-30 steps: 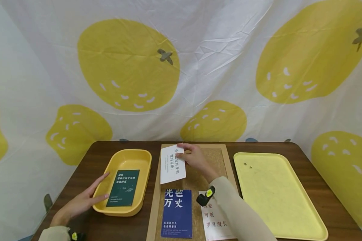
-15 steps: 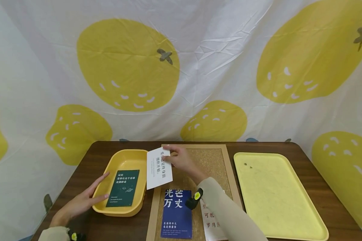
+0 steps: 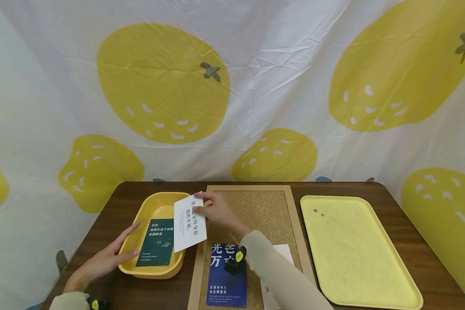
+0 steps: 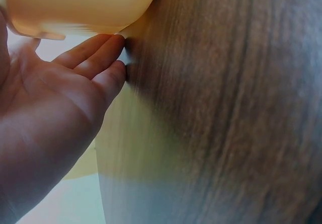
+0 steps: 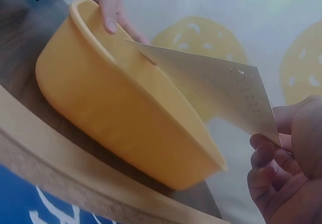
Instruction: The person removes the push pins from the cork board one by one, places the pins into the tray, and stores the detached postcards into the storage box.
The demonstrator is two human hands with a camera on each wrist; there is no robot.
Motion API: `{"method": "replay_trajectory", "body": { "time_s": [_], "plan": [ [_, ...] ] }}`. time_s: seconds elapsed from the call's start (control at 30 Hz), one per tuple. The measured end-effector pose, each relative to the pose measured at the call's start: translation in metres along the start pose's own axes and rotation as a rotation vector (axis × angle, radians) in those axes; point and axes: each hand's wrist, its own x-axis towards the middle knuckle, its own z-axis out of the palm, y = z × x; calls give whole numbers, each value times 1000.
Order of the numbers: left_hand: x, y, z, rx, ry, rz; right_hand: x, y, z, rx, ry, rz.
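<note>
Left hand (image 3: 106, 258) grips yellow tub (image 3: 159, 207) at nine o'clock, likely steadying it; right hand (image 3: 221, 216) pinches white card (image 3: 187, 226) at one o'clock.

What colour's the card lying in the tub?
The card is dark green, clearest in the head view.

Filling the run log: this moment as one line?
right hand: pinches white card over right edge of basin | left hand: touches basin's left rim | basin: green card inside | board: blue card on it

white card (image 3: 183, 230), green card (image 3: 153, 252), yellow basin (image 3: 159, 211), fruit-patterned cloth (image 3: 279, 69)
</note>
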Motion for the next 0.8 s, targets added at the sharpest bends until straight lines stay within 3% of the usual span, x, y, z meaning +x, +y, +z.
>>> {"method": "replay_trajectory", "body": {
  "time_s": [0.27, 0.4, 0.57, 0.8],
  "plan": [
    [1, 1, -1, -4, 1, -1, 1, -5, 18, -10, -10, -15],
    [2, 1, -1, -5, 4, -9, 0, -6, 27, -4, -30, 28],
    [0, 1, 0, 4, 3, 14, -1, -6, 38, -20, -26, 69],
    [0, -1, 0, -6, 9, 53, 0, -6, 49, -43, -17, 56]
  ]
}}
